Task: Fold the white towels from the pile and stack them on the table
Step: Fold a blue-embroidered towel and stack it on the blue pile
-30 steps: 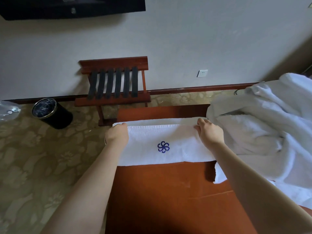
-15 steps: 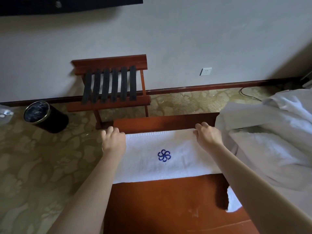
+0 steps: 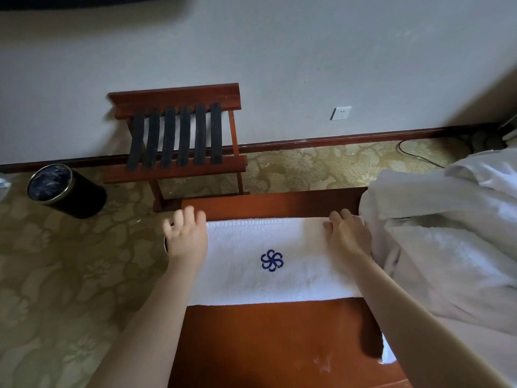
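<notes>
A pale wall [image 3: 279,51] with a dark red skirting board [image 3: 335,140] runs across the far side, above a gold patterned carpet [image 3: 56,275]. In the foreground is a red-brown wooden table [image 3: 265,345], its far edge facing the wall.

Across the table's far half lies 1 folded white towel [image 3: 251,284], a long strip running from 9 to 3 o'clock, with a blue pinwheel emblem [image 3: 272,260] at its middle. The left hand [image 3: 186,239] is at the strip's 9 o'clock end, beyond the table's left edge, with its fingers spread and straight and gripping nothing; they are blurred, and I cannot tell whether the palm touches the cloth. The right hand [image 3: 348,233] rests flat on the 3 o'clock end, fingers straight and reaching the far fold.

The pile of white towels [image 3: 447,247] crowds in at 3 o'clock, touching the strip's right end just beside the right hand and covering the table's right side; 1 corner of it shows on the wood at 5 o'clock behind the right forearm.

On the carpet, a wooden luggage rack [image 3: 179,169] with 6 black straps stands at 11 o'clock, close to the table's far left corner. A black waste bin [image 3: 81,197] sits at 10 o'clock, well apart. A wall socket [image 3: 340,113] is at 1 o'clock, and a dark cable [image 3: 414,155] lies on the carpet at 2 o'clock.

Bare wood is open at 6 o'clock, and a narrow band at 12 o'clock.
</notes>
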A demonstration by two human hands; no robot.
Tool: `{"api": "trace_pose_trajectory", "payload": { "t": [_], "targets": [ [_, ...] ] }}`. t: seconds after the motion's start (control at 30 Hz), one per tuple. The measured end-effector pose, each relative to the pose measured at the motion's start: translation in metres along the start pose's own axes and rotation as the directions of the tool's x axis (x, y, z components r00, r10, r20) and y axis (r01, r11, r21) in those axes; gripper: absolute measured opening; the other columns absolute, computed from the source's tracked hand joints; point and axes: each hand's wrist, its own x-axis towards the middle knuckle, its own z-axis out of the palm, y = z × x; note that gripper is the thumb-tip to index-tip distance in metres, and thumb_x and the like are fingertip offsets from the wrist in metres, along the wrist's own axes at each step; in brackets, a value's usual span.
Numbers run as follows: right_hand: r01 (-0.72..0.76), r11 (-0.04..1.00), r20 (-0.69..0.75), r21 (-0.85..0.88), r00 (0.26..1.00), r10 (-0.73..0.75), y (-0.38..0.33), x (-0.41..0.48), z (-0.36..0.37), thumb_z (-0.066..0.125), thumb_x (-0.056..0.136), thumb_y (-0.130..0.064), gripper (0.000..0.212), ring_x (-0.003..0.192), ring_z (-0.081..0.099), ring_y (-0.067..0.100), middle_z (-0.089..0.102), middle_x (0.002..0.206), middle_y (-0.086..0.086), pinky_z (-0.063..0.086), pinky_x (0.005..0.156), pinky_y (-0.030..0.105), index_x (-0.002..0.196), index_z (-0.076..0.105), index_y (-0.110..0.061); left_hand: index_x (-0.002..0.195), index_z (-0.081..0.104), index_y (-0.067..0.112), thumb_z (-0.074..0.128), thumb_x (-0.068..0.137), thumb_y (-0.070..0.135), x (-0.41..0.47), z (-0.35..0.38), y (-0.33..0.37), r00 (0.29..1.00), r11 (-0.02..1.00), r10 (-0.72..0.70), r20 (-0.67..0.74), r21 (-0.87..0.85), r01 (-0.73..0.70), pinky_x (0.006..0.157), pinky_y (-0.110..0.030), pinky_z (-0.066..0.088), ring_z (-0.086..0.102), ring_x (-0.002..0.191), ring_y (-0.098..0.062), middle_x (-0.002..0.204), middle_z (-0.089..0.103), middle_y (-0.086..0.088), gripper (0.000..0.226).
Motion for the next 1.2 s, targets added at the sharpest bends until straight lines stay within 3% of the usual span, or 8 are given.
{"api": "trace_pose_trajectory", "payload": {
  "t": [0.17,0.33,0.47,0.6,0.7,0.83,1.03,1.2],
  "targets": [
    [-0.051,0.997,-0.006,0.055,0.999,0.051,-0.012,-0.007,0.000,0.037,0.100,-0.023,0.022,0.076,0.054,0.028,0.050,0.108,0.006,0.036,0.052,0.029,0.106,0.053,-0.010,0.086,0.066,0.008,0.067,0.078,0.016,-0.030,0.001,0.053,0.925,0.877,0.291,-0.246,-0.316,-0.361,0.072,-0.040,0.050,0.058,0.080,-0.028,0.091,0.061,-0.007,0.011],
    [-0.026,0.996,0.025,0.086,0.999,0.024,-0.030,-0.006,-0.004,0.041,0.093,-0.024,0.020,0.064,0.049,0.027,0.051,0.100,0.008,0.029,0.048,0.026,0.101,0.053,-0.010,0.131,0.053,0.003,0.047,0.097,0.027,-0.040,0.011,0.085,0.941,0.802,0.337,-0.020,-0.518,-0.298,0.108,-0.050,0.033,0.040,0.135,-0.033,0.142,0.046,-0.016,0.041],
    [0.057,0.988,0.046,0.140,0.997,-0.064,-0.037,0.006,-0.003,0.038,0.098,-0.025,0.020,0.075,0.058,0.032,0.053,0.099,0.006,0.035,0.052,0.029,0.100,0.052,-0.010,0.143,0.041,0.007,0.043,0.099,0.034,-0.036,0.015,0.087,0.940,0.822,0.340,0.016,-0.491,-0.288,0.111,-0.058,0.020,0.023,0.144,-0.031,0.153,0.031,-0.011,0.052],
    [-0.025,0.976,0.032,0.215,0.999,0.019,-0.035,0.011,0.006,0.038,0.099,-0.024,0.018,0.074,0.054,0.029,0.055,0.095,0.005,0.034,0.055,0.029,0.096,0.050,-0.011,0.131,0.054,0.005,0.031,0.096,0.030,-0.028,0.012,0.093,0.952,0.818,0.298,-0.064,-0.496,-0.290,0.104,-0.060,0.031,0.042,0.134,-0.032,0.141,0.048,-0.014,0.050],
    [-0.063,0.968,0.035,0.244,0.998,0.056,-0.035,0.011,0.013,0.040,0.097,-0.023,0.016,0.070,0.049,0.026,0.053,0.095,0.004,0.035,0.055,0.029,0.096,0.051,-0.012,0.108,0.065,0.004,0.039,0.092,0.022,-0.012,0.012,0.092,0.971,0.833,0.215,-0.107,-0.499,-0.240,0.094,-0.052,0.043,0.059,0.105,-0.035,0.112,0.062,-0.014,0.035],
    [-0.043,0.968,-0.033,0.248,0.998,0.053,-0.035,0.005,0.019,0.040,0.096,-0.025,0.016,0.062,0.040,0.022,0.050,0.093,0.004,0.026,0.050,0.027,0.094,0.050,-0.013,0.092,0.064,0.006,0.061,0.084,0.019,0.017,0.012,0.082,0.978,0.867,0.210,-0.006,-0.462,-0.189,0.080,-0.042,0.043,0.054,0.084,-0.032,0.092,0.058,-0.011,0.016],
    [-0.043,0.976,-0.075,0.214,0.995,0.061,-0.040,-0.001,0.026,0.038,0.097,-0.025,0.019,0.058,0.039,0.019,0.050,0.097,0.004,0.023,0.045,0.024,0.100,0.052,-0.014,0.092,0.046,0.018,0.046,0.091,0.043,0.042,0.009,0.076,0.932,0.893,0.292,0.216,-0.411,-0.185,0.076,-0.035,0.034,0.055,0.078,-0.019,0.082,0.055,0.006,0.025],
    [-0.049,0.962,-0.065,0.268,0.996,0.069,-0.036,0.001,0.025,0.038,0.097,-0.027,0.020,0.061,0.041,0.021,0.051,0.094,0.003,0.030,0.048,0.027,0.099,0.053,-0.013,0.081,0.040,0.019,0.043,0.098,0.025,0.059,0.003,0.066,0.932,0.877,0.316,0.176,-0.430,-0.216,0.072,-0.033,0.034,0.051,0.069,-0.020,0.071,0.048,0.008,0.018]
  ]
}}
